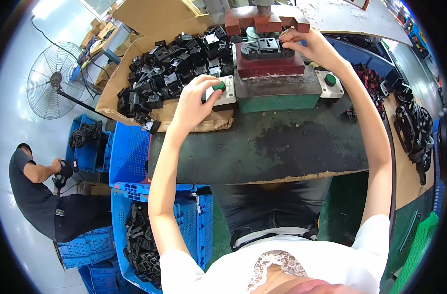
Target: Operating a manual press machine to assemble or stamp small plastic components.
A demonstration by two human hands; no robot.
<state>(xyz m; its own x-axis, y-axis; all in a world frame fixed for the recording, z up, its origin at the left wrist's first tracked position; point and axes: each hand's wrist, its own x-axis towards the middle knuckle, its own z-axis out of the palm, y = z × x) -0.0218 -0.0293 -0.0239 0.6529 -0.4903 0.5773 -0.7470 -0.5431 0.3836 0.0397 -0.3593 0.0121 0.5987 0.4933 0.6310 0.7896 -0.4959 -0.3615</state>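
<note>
Left hand (pixel 196 100), loosely open, spreads thumb and fingers about a green button (pixel 219 86); the right hand (pixel 310 46) reaches the right end of a black plastic part (pixel 261 47), hiding it, and whether it grips cannot be told. Well back from the near edge of the table (pixel 208 157), the part lies on the maroon block (pixel 270 67) of a press (pixel 268 23), long axis running left to right, rounded end pointing left. The view's upper edge cuts off the press's top.

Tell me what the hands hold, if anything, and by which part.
The right hand seems to pinch the black part by its right end; the left hand holds nothing, touching the green button.
</note>
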